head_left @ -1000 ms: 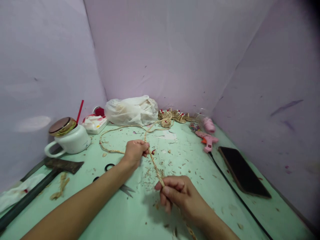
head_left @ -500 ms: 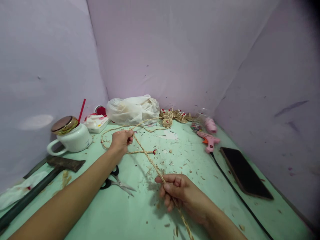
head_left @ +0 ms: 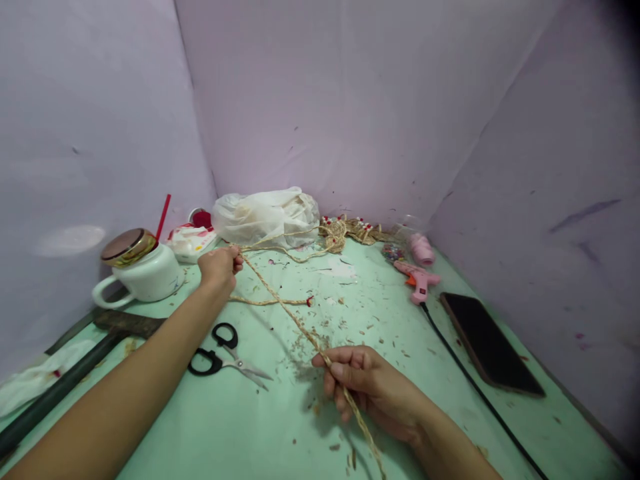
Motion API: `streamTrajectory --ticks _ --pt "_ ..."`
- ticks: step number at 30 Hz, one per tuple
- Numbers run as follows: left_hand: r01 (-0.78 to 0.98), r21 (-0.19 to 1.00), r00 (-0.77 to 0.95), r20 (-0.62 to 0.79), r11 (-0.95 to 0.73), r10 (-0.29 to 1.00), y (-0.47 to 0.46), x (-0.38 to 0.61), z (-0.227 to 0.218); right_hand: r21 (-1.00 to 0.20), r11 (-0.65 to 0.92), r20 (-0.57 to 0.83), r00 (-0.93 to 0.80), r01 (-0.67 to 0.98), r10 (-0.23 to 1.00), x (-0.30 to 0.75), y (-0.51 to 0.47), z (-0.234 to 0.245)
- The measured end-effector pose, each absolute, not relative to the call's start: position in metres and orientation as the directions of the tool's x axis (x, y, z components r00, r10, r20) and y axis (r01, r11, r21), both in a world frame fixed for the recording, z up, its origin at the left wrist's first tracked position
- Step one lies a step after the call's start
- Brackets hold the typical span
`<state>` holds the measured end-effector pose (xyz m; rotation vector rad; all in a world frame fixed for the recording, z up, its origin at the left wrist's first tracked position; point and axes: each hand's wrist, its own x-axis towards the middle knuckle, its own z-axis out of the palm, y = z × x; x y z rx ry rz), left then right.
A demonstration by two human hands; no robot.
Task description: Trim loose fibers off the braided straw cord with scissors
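A straw-coloured braided cord point(head_left: 280, 298) runs taut and slanting between my two hands above the green table. My left hand point(head_left: 220, 268), farther off and to the left, pinches it near the white plastic bag. Closer to me, my right hand point(head_left: 357, 380) has thumb and fingers closed on the same cord, whose tail trails down past the lower edge of the view. Behind the left hand, strands lead back to a ball of the cord point(head_left: 334, 237). One red-tied cord end point(head_left: 309, 302) lies on the table beneath the stretched length. Black-handled scissors point(head_left: 235, 360) lie open below my left forearm.
At left are a white mug point(head_left: 150, 277) with a lidded jar on it and a hammer-like tool point(head_left: 65, 373). A white plastic bag point(head_left: 267, 217) sits at the back. On the right lie a pink glue gun point(head_left: 417, 280), its black cable and a phone point(head_left: 490, 343). Straw scraps litter the table.
My left hand has moved left and slightly away, stretching a longer span of cord and uncovering the scissors' handles. My right hand has stayed almost in place.
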<state>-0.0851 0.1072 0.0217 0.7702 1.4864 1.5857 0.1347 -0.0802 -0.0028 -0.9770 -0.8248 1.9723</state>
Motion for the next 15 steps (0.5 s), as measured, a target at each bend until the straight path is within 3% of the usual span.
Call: streamTrajectory --ticks 6,15 --pt "-0.095 0.995 -0.541 -0.046 -0.007 0.84 0.117 -0.099 0.023 -0.805 -0.477 -0.326 -0.41 -0.353 0.852 0.139 -0.078 -0.002" --pt "0.33 0.944 -0.204 0.106 -0.034 0.973 0.065 -0.058 0.041 -0.814 -0.368 -0.264 -0.278 -0.449 0.924 0.139 -0.076 0.002"
